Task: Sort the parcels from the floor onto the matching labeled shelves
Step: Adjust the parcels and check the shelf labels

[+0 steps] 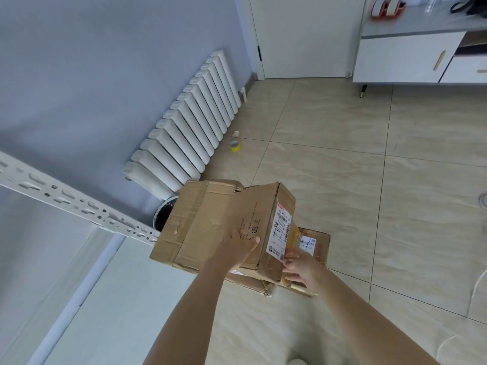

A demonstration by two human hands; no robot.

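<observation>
A brown cardboard parcel with a white shipping label on its right face is held tilted above the floor. My left hand lies flat on its near top face. My right hand grips its lower right corner beside the label. Behind it and to the left lies a larger worn cardboard box, touching the held parcel. Under both, a flat parcel with its own label rests on the tiled floor. A white metal shelf with a perforated upright fills the lower left.
A white radiator runs along the blue-grey wall. A yellow tape roll lies on the tiles near it. A dark round bin sits behind the boxes. A white cabinet and a door stand at the back.
</observation>
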